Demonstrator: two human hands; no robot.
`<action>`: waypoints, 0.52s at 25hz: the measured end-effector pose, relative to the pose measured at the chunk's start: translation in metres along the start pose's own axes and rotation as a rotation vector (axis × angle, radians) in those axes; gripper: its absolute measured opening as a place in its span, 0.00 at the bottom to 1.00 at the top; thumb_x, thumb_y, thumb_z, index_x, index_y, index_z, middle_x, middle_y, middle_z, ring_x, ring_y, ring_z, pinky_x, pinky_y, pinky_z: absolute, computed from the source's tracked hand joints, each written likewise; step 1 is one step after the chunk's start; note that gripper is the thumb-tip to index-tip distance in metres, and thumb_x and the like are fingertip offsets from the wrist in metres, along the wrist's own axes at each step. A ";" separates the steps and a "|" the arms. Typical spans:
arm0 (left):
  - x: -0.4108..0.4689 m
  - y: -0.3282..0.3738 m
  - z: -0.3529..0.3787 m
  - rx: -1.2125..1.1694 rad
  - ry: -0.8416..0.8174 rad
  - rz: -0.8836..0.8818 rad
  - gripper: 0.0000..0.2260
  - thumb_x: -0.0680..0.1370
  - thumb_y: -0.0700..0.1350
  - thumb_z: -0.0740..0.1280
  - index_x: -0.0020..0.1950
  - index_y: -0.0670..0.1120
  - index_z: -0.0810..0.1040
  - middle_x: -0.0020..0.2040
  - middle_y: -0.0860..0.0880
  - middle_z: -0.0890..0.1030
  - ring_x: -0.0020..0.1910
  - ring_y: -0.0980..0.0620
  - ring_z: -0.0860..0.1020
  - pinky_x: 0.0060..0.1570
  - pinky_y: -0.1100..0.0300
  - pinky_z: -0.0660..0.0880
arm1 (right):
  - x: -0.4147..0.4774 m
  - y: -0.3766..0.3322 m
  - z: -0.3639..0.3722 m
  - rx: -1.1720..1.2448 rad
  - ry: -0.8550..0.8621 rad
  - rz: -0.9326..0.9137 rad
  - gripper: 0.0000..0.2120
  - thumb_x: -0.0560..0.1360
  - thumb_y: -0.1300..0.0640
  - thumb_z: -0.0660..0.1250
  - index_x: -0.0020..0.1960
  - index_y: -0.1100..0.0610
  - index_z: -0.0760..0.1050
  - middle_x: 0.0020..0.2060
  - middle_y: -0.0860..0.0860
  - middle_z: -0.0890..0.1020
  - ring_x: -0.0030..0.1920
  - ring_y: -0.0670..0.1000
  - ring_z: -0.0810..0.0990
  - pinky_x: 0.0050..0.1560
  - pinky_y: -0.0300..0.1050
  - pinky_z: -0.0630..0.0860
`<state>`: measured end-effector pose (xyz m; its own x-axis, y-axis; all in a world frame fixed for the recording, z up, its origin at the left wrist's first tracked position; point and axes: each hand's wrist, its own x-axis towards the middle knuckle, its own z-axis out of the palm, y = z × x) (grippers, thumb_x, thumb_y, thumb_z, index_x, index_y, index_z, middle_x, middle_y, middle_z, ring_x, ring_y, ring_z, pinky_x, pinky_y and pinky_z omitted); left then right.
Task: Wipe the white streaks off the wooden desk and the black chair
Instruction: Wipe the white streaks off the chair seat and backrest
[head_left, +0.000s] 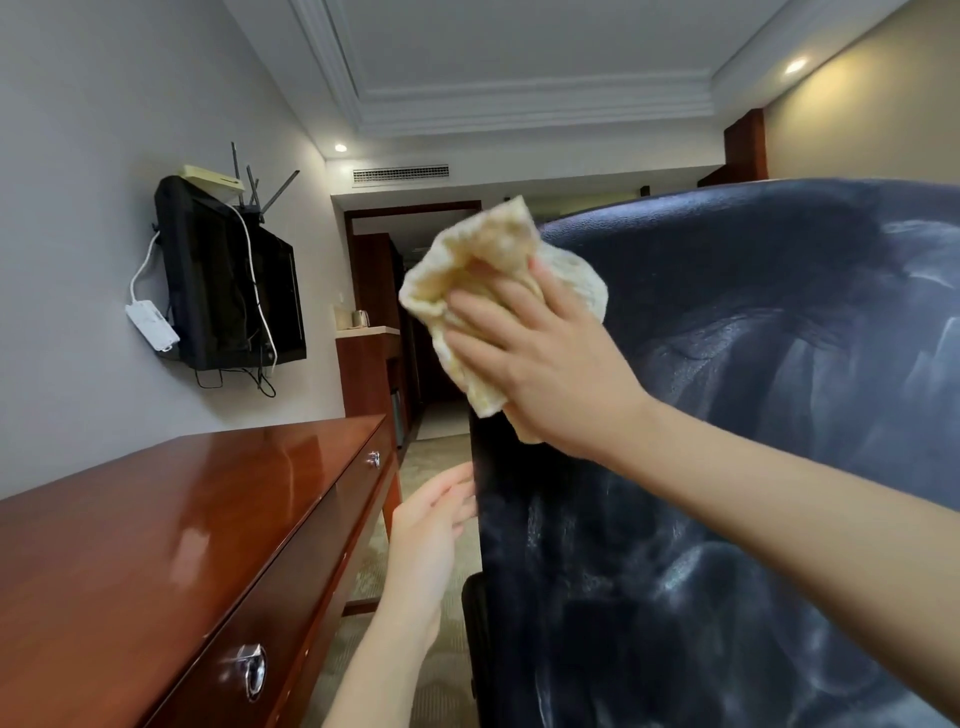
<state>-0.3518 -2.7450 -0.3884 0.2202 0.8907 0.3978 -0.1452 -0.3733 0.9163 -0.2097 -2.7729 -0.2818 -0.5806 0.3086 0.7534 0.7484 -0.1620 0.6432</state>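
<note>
The right hand (545, 358), its grip grasping a yellow cloth (483, 260), presses it to the black chair (753, 312) back's upper left edge. The left hand (431, 525), its grip released, touches that edge lower down, beside the wooden surface (156, 545).

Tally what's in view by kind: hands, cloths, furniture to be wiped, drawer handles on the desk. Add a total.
Hands: 2, left hand and right hand
Cloths: 1, yellowish cloth
Furniture to be wiped: 2, wooden desk and black chair
Drawer handles: 2, near drawer handle and far drawer handle
Total: 7
</note>
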 end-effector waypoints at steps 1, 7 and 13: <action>-0.001 -0.002 -0.002 0.001 -0.021 -0.021 0.12 0.81 0.41 0.59 0.55 0.55 0.79 0.49 0.58 0.83 0.52 0.60 0.80 0.56 0.62 0.73 | -0.009 -0.005 0.003 0.008 -0.031 -0.055 0.20 0.74 0.57 0.57 0.65 0.55 0.73 0.67 0.54 0.72 0.68 0.61 0.67 0.72 0.60 0.53; -0.006 -0.006 -0.005 0.014 -0.042 -0.038 0.13 0.82 0.39 0.58 0.56 0.54 0.78 0.49 0.56 0.83 0.49 0.62 0.81 0.52 0.64 0.75 | -0.069 -0.022 0.016 0.051 -0.172 -0.324 0.23 0.77 0.54 0.54 0.71 0.54 0.66 0.71 0.53 0.68 0.72 0.57 0.62 0.73 0.55 0.51; -0.012 -0.003 -0.004 0.062 -0.105 0.009 0.12 0.80 0.43 0.63 0.55 0.61 0.76 0.55 0.61 0.80 0.55 0.63 0.78 0.55 0.66 0.74 | -0.054 0.037 -0.003 0.065 -0.099 -0.200 0.26 0.74 0.55 0.54 0.72 0.53 0.65 0.70 0.54 0.68 0.70 0.58 0.62 0.67 0.54 0.58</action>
<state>-0.3582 -2.7535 -0.3967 0.3197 0.8560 0.4062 -0.0886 -0.3998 0.9123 -0.1522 -2.7986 -0.2982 -0.6878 0.4195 0.5924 0.6422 -0.0287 0.7660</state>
